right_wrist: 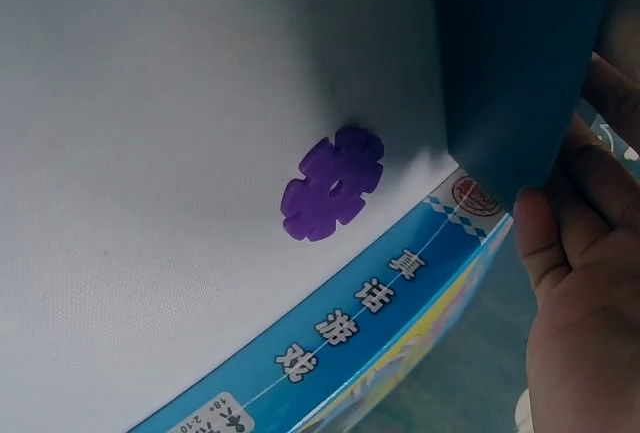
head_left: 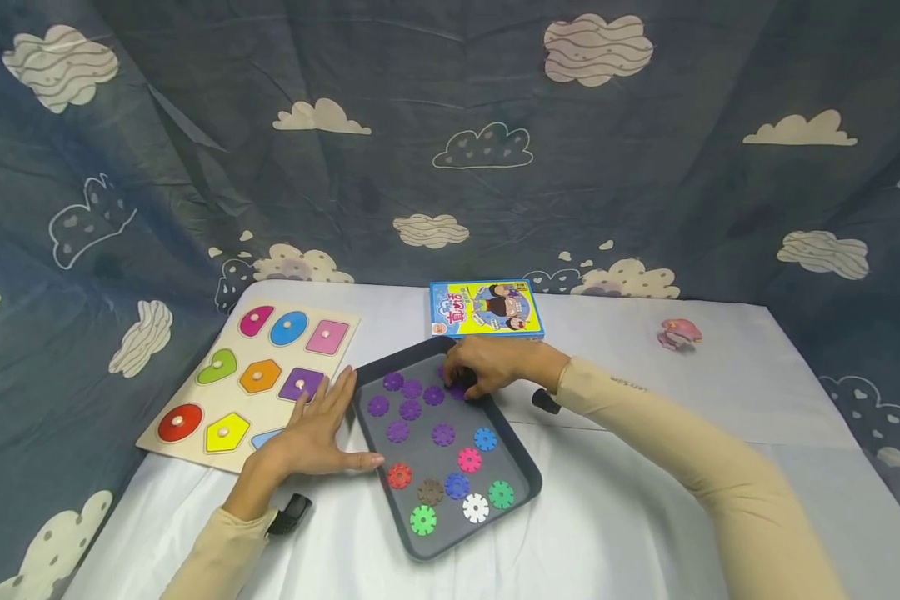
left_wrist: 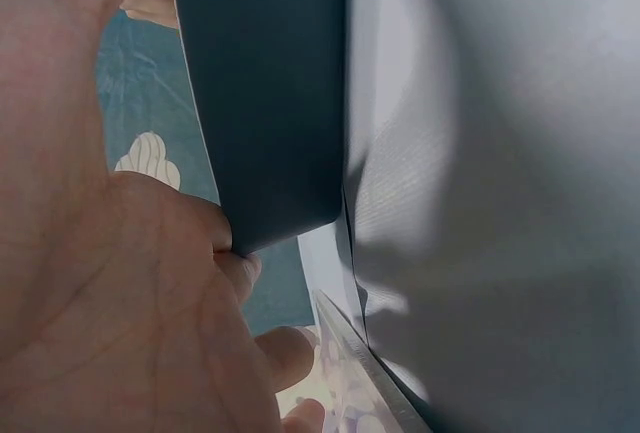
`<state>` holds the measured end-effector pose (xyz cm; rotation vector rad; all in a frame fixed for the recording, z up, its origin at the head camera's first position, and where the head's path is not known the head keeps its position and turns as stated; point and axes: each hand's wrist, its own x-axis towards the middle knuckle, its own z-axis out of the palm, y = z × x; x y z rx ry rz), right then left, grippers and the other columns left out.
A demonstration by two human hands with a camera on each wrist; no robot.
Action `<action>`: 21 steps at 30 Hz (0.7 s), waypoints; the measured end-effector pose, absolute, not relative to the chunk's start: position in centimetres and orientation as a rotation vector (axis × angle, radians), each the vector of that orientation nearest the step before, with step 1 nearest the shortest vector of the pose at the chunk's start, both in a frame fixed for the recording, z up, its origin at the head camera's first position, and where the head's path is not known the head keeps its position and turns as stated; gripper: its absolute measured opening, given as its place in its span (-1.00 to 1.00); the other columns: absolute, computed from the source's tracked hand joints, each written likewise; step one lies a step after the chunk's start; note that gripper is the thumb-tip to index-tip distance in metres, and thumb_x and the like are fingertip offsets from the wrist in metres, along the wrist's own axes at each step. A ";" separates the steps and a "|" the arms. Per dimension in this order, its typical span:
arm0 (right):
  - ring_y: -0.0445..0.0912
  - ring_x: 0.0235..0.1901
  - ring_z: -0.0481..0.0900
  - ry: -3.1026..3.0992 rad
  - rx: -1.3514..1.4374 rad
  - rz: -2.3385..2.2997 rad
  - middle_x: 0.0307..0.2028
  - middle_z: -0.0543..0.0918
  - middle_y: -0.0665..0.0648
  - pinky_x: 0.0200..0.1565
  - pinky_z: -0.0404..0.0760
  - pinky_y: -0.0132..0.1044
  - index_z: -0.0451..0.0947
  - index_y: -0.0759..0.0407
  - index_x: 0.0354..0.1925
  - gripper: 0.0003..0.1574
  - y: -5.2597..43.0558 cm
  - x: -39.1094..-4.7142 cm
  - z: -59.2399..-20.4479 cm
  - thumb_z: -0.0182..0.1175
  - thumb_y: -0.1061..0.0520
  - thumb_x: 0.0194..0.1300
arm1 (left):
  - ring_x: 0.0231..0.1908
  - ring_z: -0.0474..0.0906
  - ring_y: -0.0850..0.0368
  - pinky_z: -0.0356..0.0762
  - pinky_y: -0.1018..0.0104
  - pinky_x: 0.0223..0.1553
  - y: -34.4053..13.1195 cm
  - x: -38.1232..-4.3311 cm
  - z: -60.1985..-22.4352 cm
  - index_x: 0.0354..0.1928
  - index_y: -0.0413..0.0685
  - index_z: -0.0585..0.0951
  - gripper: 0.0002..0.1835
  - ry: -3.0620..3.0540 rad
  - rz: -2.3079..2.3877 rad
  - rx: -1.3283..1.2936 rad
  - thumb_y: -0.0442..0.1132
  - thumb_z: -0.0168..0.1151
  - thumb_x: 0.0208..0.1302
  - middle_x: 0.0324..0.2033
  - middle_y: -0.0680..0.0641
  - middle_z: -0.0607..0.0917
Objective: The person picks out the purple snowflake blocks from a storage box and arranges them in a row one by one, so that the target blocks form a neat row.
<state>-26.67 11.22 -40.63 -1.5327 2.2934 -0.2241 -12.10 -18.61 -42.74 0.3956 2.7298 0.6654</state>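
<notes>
A dark grey tray (head_left: 420, 454) lies angled on the table, holding several notched plastic discs: a purple group (head_left: 410, 409) toward the far end and mixed colours nearer me. My left hand (head_left: 311, 442) rests against the tray's left side, fingers spread and thumb at the rim. In the left wrist view, fingertips touch the tray wall (left_wrist: 265, 103). My right hand (head_left: 487, 364) reaches over the far right corner, bent fingers above purple discs; its fingertips are partly hidden, so a grip is unclear. Outside the tray, a purple disc (right_wrist: 333, 185) lies on the white cloth.
A wooden shape puzzle board (head_left: 251, 383) stands left of the tray, under my left fingers. Behind the tray lies a blue and yellow card-game box (head_left: 486, 308). A small pink object (head_left: 678, 332) sits at the far right.
</notes>
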 end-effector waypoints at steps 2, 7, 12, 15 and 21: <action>-0.13 -0.13 0.64 2.296 -1.548 -0.215 -0.12 0.73 0.01 0.01 0.63 -0.34 0.68 0.11 -0.03 -0.60 11.2 -26.7 -40.8 0.47 0.12 0.14 | 0.55 -0.40 -0.37 -0.44 -0.44 0.45 -18.6 -12.1 -42.8 0.60 -0.10 -0.26 0.46 2.733 0.661 0.394 0.46 0.40 -0.08 0.61 -0.15 -0.29; -0.15 -0.15 0.61 2.304 -1.590 -0.174 -0.14 0.72 -0.01 -0.01 0.62 -0.35 0.69 0.07 -0.07 -0.64 11.2 -26.8 -41.4 0.47 0.10 0.13 | 0.55 -0.39 -0.37 -0.43 -0.44 0.45 -18.6 -12.1 -42.8 0.60 -0.11 -0.25 0.46 2.733 0.665 0.394 0.46 0.41 -0.08 0.61 -0.16 -0.28; -0.16 -0.18 0.60 2.307 -1.630 -0.147 -0.17 0.71 0.00 -0.04 0.62 -0.35 0.68 0.09 -0.11 -0.66 11.0 -26.8 -41.6 0.47 0.11 0.11 | 0.55 -0.40 -0.38 -0.44 -0.44 0.45 -18.6 -12.1 -42.7 0.60 -0.10 -0.25 0.46 2.731 0.661 0.394 0.46 0.41 -0.08 0.61 -0.15 -0.29; -0.17 -0.19 0.59 2.312 -1.638 -0.121 -0.18 0.70 0.00 -0.05 0.63 -0.36 0.68 0.08 -0.11 -0.66 10.9 -26.7 -41.6 0.46 0.10 0.10 | 0.55 -0.40 -0.38 -0.45 -0.44 0.45 -18.6 -12.2 -42.8 0.60 -0.10 -0.26 0.47 2.730 0.658 0.396 0.46 0.40 -0.08 0.61 -0.15 -0.30; -0.16 -0.20 0.61 2.324 -1.623 -0.089 -0.19 0.71 0.01 -0.05 0.63 -0.35 0.68 0.09 -0.10 -0.63 10.6 -26.5 -41.6 0.47 0.07 0.09 | 0.55 -0.39 -0.39 -0.45 -0.45 0.44 -18.6 -12.1 -42.9 0.60 -0.10 -0.26 0.46 2.730 0.663 0.397 0.46 0.40 -0.08 0.61 -0.15 -0.29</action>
